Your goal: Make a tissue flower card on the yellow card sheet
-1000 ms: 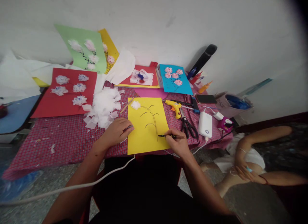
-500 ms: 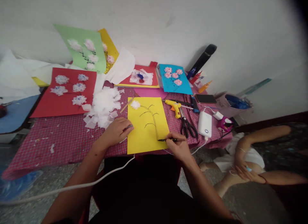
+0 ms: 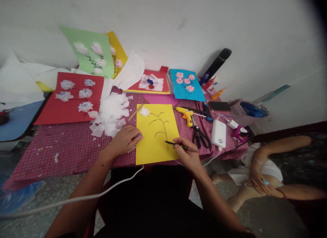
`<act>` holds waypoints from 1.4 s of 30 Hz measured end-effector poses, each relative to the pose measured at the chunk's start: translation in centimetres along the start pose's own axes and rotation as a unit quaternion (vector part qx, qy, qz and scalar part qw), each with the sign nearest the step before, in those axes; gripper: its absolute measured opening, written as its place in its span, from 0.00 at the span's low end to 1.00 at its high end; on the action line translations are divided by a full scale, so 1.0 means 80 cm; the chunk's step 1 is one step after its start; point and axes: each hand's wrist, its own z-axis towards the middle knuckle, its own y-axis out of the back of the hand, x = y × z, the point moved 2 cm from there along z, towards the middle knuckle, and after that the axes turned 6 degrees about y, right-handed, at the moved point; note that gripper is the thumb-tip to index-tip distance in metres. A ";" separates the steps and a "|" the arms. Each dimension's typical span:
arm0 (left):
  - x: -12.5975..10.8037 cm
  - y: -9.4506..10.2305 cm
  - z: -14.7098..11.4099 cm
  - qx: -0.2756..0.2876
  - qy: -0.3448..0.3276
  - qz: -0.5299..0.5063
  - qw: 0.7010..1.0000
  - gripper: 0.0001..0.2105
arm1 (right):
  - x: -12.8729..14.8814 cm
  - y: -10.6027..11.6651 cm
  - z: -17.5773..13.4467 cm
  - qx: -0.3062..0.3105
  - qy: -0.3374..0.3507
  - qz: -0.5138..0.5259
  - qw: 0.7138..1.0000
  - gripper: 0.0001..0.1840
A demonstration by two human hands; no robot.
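Observation:
A yellow sheet of paper (image 3: 150,146) lies in front of me, bearing a drawn curved stem with several thin branches. At its upper left sits a white paper flower (image 3: 144,112). In my right hand (image 3: 189,155) is a dark pen (image 3: 176,145), its tip pointing left beside the lower stem. My left hand (image 3: 126,139) rests at the sheet's left edge, fingers closed around a small greyish item (image 3: 137,135), mostly hidden. Just beyond that hand is a pile of torn white paper (image 3: 111,110). A thin wooden stick (image 3: 135,112) lies by the sheet's upper left corner.
Right of the sheet lie a yellow glue gun (image 3: 186,114), black-handled scissors (image 3: 201,137) and a white power bank (image 3: 218,133) with cables. Finished flower pictures on red (image 3: 74,112), green (image 3: 84,59) and blue paper (image 3: 189,83) stand behind. Another person's hands (image 3: 263,185) are at far right.
The pen tip has moved up and slightly left from the stem's lower end, with my right hand shifting along. My left hand stays at the sheet's left edge.

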 end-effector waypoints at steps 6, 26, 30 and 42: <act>0.002 -0.001 -0.001 0.005 -0.004 0.001 1.000 0.11 | 0.002 -0.011 0.018 0.011 0.083 -0.013 0.996 0.10; -0.003 0.001 0.001 0.032 0.016 0.038 0.999 0.12 | -0.015 -0.052 0.085 -0.026 0.270 -0.031 0.962 0.12; -0.002 0.000 0.000 0.035 0.020 0.037 0.998 0.12 | -0.017 -0.054 0.087 -0.008 0.272 -0.030 0.962 0.12; -0.001 -0.002 0.000 0.038 0.024 0.032 0.999 0.11 | -0.020 -0.059 0.089 0.014 0.279 -0.024 0.960 0.12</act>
